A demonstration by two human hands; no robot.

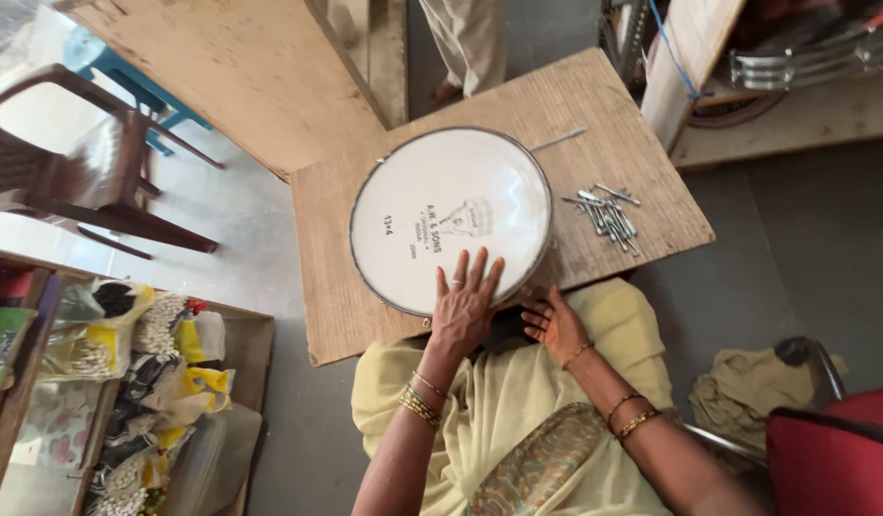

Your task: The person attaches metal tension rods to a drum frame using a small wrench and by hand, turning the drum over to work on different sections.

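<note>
Partly hidden: right hand [554, 327] under drum [451, 218] rim | left hand [465, 301] flat, open

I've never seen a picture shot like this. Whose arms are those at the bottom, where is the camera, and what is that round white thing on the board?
The camera sits on a person's head and looks down, so the two arms are that person's own; no machine is involved. The left hand lies flat on the white skin of a round drum with a metal rim. The right hand is at the drum's near edge, palm up; neither hand grips anything that I can see. The drum rests on a wooden board, beside a heap of metal bolts and one thin metal rod. At the top edge, another person's legs stand nearby.
</note>
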